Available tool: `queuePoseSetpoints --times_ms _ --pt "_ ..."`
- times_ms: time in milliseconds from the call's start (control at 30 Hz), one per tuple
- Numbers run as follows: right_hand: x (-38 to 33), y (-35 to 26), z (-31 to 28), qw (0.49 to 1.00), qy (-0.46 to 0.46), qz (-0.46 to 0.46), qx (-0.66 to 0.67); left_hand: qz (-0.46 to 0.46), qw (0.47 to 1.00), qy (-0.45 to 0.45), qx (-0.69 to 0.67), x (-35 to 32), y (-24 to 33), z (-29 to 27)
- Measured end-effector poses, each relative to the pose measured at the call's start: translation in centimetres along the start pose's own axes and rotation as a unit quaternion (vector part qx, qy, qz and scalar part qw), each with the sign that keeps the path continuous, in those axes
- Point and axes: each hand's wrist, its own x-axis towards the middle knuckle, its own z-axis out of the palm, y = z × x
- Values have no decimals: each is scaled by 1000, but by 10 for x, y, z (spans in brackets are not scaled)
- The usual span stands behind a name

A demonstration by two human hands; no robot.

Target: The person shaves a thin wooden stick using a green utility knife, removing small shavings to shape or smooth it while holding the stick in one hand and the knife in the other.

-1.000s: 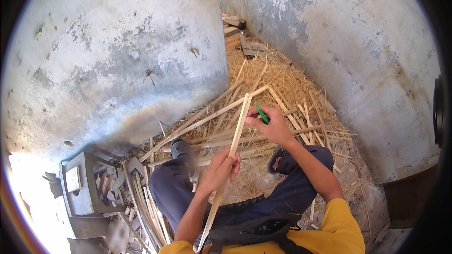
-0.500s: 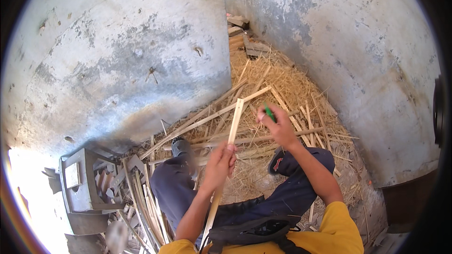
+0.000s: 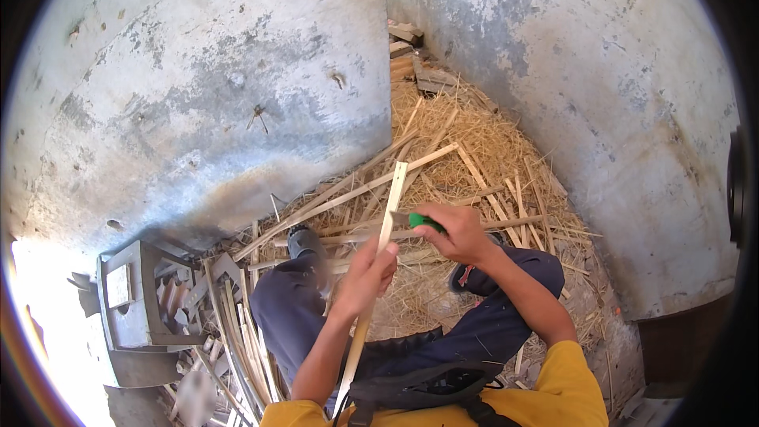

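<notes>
The wooden strip (image 3: 394, 198) looks smooth, the plastered walls (image 3: 198, 87) rough.

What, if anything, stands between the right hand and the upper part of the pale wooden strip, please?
Only the green-handled tool in the right hand: its blade reaches the pale wooden strip, or very nearly. Nothing else visible is between; the left hand grips the strip lower down.

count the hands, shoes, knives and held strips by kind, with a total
Left hand and right hand: 2
Left shoe and right shoe: 2
Knife: 1
Held strip: 1
Total: 6
</notes>
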Motion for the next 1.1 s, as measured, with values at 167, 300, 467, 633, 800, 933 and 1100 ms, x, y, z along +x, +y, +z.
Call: queuePoseSetpoints --times_ms 167,300,467,633,800,933,1100 --pt "-3 -3 14 998 -13 -33 -51 173 951 74 243 9 -16 4" --pt "-4 -3 15 997 3 -51 -56 201 927 103 300 11 -20 7" --pt "-6 2 16 996 11 -61 -68 231 914 123 309 9 -20 13" --pt "-6 0 12 992 5 -58 -110 196 921 134 310 5 -19 18" --pt "2 5 5 988 36 -83 -122 210 913 138 321 1 -20 19" --pt "10 7 3 986 43 -81 -142 224 904 154 330 4 -24 15" --pt "22 33 1 978 121 -11 -170 195 895 148 372 3 -21 7"
